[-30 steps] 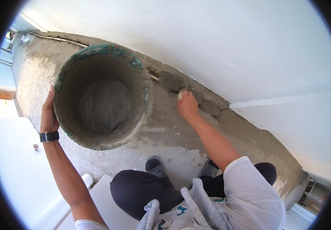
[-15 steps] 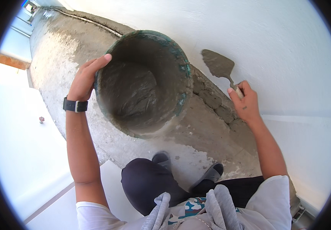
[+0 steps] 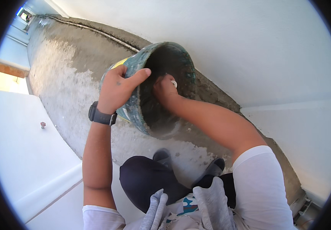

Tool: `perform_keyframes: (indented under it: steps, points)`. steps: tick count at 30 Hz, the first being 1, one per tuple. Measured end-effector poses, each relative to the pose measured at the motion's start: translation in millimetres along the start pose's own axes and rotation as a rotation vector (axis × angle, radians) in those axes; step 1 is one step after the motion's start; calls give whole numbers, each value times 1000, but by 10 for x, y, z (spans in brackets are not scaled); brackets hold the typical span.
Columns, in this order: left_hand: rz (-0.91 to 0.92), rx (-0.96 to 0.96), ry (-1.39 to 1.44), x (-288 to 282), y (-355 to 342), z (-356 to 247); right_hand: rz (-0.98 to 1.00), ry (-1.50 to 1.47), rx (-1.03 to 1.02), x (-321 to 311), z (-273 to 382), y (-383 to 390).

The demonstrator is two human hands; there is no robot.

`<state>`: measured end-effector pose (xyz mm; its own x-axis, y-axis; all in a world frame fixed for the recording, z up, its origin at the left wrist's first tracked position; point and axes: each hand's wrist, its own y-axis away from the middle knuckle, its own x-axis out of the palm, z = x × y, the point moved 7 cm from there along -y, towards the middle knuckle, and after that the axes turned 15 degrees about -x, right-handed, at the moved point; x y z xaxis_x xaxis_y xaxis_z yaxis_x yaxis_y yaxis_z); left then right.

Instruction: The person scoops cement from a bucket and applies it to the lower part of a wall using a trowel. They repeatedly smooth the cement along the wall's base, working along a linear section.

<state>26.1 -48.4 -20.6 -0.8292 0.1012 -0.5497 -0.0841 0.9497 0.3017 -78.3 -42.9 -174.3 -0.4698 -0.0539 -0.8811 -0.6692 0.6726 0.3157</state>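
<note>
A green, cement-smeared bucket (image 3: pixel 133 114) is tilted over on its side in front of me, its mouth turned to the right. My left hand (image 3: pixel 116 91) grips its near left side, thumb over the rim and the other fingers against the outer wall. Inside the mouth is my right hand (image 3: pixel 166 90), closed round the trowel; only the pale end of the trowel's handle (image 3: pixel 174 83) shows, and its blade is hidden in the dark bucket. Wet grey mortar coats the inside.
A white wall (image 3: pixel 242 50) runs along the right, with rough mortar (image 3: pixel 215 92) at its foot. A thin pipe (image 3: pixel 96 33) follows the wall's base farther off. My sandalled feet stand on the patchy concrete floor (image 3: pixel 62 76). A small red valve handle (image 3: pixel 43 125) is at left.
My right hand has moved left from beside the wall into the bucket with the trowel. The bucket has tipped further to the right, and my left hand has shifted right with it.
</note>
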Motion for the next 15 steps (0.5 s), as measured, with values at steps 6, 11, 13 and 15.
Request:
perform_keyframes:
  steps: [6,11,13,15]
  points:
    - [-5,-12,9,130,-21,19,134,-613,-174,149,-4,54]
    - [6,-36,4,109,-68,19,143,-926,-142,233,-39,225]
    - [-9,-22,1,93,-76,-6,56,-991,-118,247,-101,245]
    - [-21,-47,14,93,-101,-23,16,-1048,-123,274,-155,270]
